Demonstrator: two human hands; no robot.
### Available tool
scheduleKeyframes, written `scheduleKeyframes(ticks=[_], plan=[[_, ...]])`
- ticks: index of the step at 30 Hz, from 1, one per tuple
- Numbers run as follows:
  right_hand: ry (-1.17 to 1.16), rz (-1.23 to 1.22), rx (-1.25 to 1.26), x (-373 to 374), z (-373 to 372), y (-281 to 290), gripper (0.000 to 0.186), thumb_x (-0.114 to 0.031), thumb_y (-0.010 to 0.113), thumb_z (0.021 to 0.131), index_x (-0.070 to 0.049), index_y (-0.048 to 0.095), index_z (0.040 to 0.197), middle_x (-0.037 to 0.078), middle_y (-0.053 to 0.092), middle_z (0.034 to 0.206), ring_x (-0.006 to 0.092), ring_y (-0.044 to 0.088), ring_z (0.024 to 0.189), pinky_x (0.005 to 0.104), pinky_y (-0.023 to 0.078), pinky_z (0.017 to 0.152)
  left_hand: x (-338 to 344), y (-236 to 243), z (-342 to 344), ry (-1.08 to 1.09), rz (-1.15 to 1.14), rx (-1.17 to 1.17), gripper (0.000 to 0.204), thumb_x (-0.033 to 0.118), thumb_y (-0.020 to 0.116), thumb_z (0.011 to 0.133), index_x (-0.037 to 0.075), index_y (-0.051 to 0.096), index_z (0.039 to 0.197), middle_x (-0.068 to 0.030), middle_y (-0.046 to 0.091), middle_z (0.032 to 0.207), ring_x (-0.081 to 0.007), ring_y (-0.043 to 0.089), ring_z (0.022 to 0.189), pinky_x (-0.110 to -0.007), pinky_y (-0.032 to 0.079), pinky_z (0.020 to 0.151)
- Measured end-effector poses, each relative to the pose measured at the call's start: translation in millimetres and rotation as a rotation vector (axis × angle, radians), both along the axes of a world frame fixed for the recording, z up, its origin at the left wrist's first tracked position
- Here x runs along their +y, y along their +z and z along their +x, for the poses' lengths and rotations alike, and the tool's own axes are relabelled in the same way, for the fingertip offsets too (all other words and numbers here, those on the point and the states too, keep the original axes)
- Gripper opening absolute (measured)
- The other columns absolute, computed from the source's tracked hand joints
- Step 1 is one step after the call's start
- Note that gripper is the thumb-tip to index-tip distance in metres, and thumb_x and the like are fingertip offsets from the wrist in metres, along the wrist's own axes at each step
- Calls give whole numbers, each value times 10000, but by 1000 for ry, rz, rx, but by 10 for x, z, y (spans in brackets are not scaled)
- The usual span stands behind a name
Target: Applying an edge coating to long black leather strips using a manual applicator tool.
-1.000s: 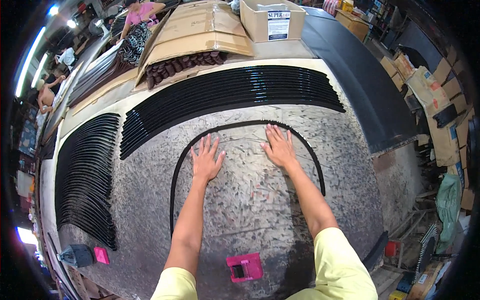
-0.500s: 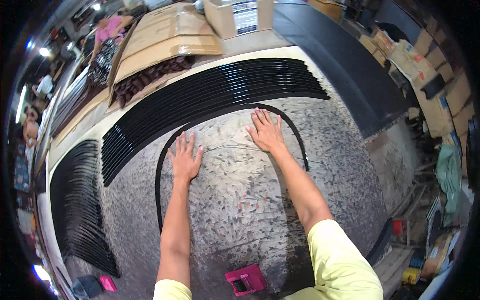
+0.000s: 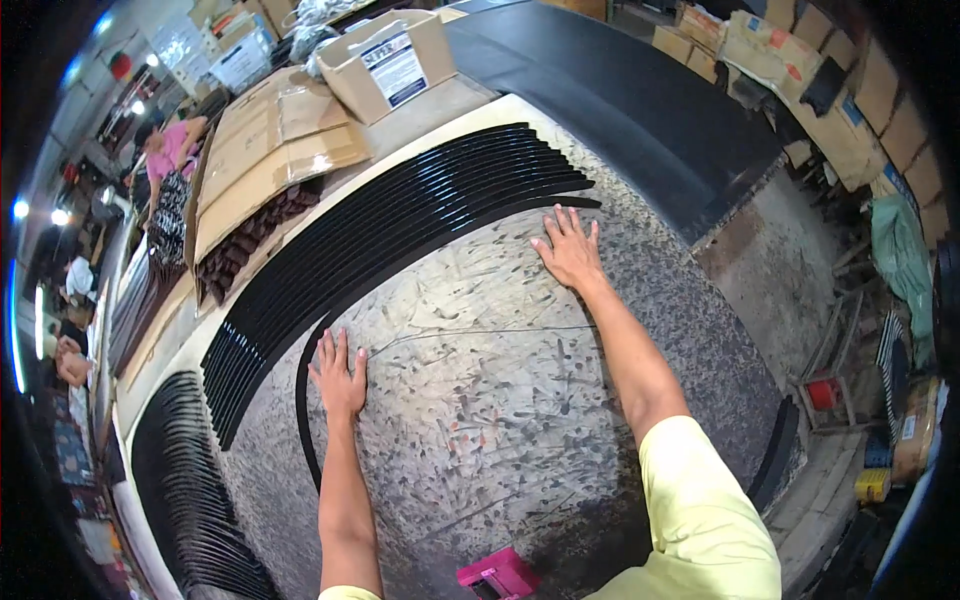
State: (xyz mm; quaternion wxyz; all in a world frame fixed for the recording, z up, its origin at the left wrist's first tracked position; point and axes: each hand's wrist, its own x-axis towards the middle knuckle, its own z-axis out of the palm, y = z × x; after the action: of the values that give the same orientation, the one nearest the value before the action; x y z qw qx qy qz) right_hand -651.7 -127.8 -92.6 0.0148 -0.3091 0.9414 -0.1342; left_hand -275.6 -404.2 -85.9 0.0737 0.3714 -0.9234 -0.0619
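Observation:
A long, thin black strip [image 3: 305,400] curves over the stained, speckled tabletop [image 3: 500,400]. Its right part lies against a row of shiny black strips [image 3: 400,215] set side by side, while its left part bends away toward me. My right hand [image 3: 572,252] is flat with fingers spread, its fingertips at the strip near the right end. My left hand [image 3: 341,376] also rests with spread fingers, the tips beside the strip where it leaves the row. Neither hand grips anything. Part of the strip's lower left end is hidden by my left forearm.
More black strips [image 3: 190,480] lie at the left edge. A pink object [image 3: 500,572] sits near me. Beyond stand a flattened cardboard box [image 3: 275,130] over dark brown pieces and an open carton [image 3: 390,70]. A black sheet [image 3: 620,100] covers the far right; a person in pink [image 3: 175,150] is far left.
The strip's right part has straightened from an arch to lie along the row. My right hand moved right along it, my left slightly nearer me. The view has shifted.

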Motion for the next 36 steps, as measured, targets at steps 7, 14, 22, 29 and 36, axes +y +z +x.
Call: scheduleKeyframes(ticks=[7, 14, 22, 29, 36], plan=[[-118, -88, -23, 316, -410, -61, 670, -516, 401, 1001, -84, 363, 1512, 111, 267, 1608, 282, 221, 1492, 530, 133, 1213, 35, -15, 1, 6, -1, 19, 620, 497, 478, 984, 202, 386, 1521, -96, 277, 1612, -331, 234, 1488, -635, 117, 1161], [-349, -997, -108, 369, -738, -168, 735, -271, 659, 901, -28, 298, 1494, 110, 503, 1468, 319, 485, 1326, 459, 328, 1122, 40, -41, -26, 8, -1, 40, 600, 446, 523, 977, 169, 423, 1500, -114, 294, 1604, -325, 237, 1489, -634, 125, 1158], [-362, -790, -185, 318, -766, -139, 841, -337, 695, 868, -40, 251, 1518, 86, 522, 1458, 279, 455, 1355, 425, 241, 1145, 36, -23, -6, 10, -42, 90, 580, 424, 530, 981, 101, 470, 1459, -157, 373, 1553, -337, 313, 1449, -570, 180, 1164], [-434, -535, -5, 235, -660, -213, 741, -308, 618, 913, 39, 294, 1483, 192, 451, 1479, 317, 398, 1386, 450, 188, 1178, 563, -132, 406, 288, -42, 187, 590, 406, 511, 995, -6, 478, 1415, -215, 398, 1517, -351, 348, 1420, -521, 237, 1154], [272, -248, 82, -995, 1100, -210, 550, -328, 528, 959, -7, 466, 1401, 152, 410, 1514, 355, 290, 1446, 611, 221, 1142, 1236, 39, 1288, 601, 41, 82, 694, 484, 494, 985, 35, 372, 1499, -191, 277, 1588, -352, 239, 1474, -543, 161, 1185]])
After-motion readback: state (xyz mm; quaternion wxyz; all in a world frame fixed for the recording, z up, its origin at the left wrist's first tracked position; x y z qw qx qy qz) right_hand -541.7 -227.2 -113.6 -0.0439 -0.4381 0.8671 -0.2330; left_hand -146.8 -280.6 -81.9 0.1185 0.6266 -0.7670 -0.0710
